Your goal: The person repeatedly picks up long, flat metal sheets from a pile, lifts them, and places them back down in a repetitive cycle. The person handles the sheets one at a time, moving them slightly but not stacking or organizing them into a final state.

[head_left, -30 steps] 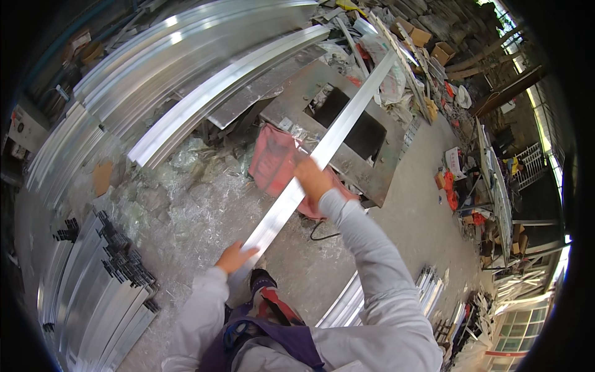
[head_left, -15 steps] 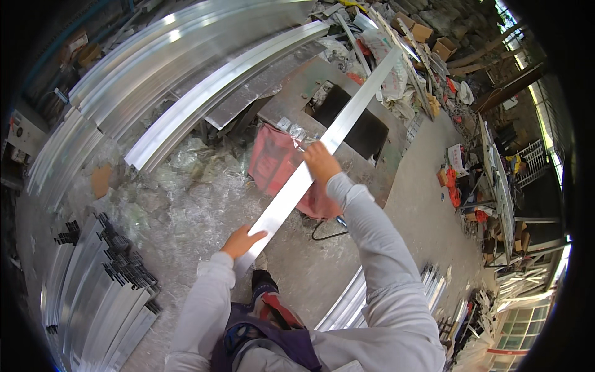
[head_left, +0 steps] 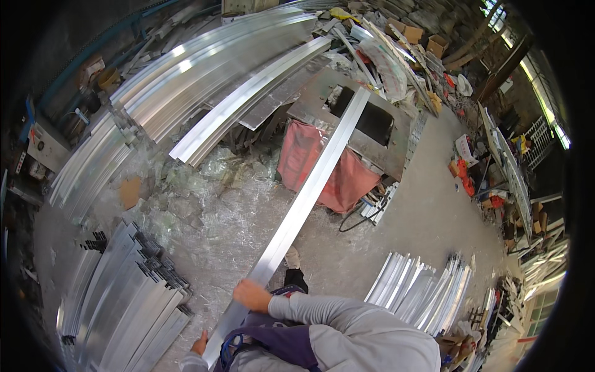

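A long silver aluminium profile (head_left: 304, 196) slants from beside my body up to a metal worktable (head_left: 313, 99) with a dark rectangular opening. Its far end lies over that opening; whether it touches the tabletop I cannot tell. My right hand (head_left: 253, 295) is closed across the profile near its lower part, knuckles up. Lower and further left, my left hand (head_left: 198, 346) holds the near end at its left edge, thumb showing and the other fingers mostly hidden. A red cloth (head_left: 334, 177) hangs from the worktable's near side, partly behind the profile.
Stacked aluminium profiles lie at upper left (head_left: 204, 74), in a bundle at lower left (head_left: 133, 279) and in a bundle at right (head_left: 421, 288). Crumpled clear plastic film (head_left: 180, 186) covers floor left of the worktable. A black cable (head_left: 353, 223) loops below the cloth. Cardboard boxes (head_left: 437, 44) sit among scrap.
Both hands have moved down and left toward my body, drawing the profile back. Its far end has withdrawn from the scrap beyond the worktable to above the opening. My view has shifted too.
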A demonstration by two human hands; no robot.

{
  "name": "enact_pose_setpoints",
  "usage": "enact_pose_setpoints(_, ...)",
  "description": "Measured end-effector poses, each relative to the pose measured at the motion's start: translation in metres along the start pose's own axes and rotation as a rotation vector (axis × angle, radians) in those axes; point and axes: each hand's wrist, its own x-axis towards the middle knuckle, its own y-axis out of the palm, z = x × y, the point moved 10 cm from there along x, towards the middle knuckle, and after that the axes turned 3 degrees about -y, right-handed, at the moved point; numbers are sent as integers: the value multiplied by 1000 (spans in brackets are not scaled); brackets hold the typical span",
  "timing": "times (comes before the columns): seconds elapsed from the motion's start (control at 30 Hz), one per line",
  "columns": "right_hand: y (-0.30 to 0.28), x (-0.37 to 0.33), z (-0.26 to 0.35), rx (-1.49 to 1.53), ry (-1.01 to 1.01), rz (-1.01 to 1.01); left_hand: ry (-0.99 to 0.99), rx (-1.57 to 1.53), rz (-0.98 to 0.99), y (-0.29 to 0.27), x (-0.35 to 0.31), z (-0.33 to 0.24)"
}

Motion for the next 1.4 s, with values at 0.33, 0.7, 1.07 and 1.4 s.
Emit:
enact_pose_setpoints(0.33,-106,20,-40,45,-83,70,46,-139,571,-5,-53,-113)
enact_pose_setpoints(0.7,-370,-40,-401,-690,224,-30,736,6,93,27,-112,-732)
enact_pose_setpoints(1.07,-352,-28,-508,-861,362,284,832,117,-123,19,-52,-744)
enact_pose_setpoints(1.4,-102,-31,-206,-401,115,375,467,-60,161,14,-69,-344)
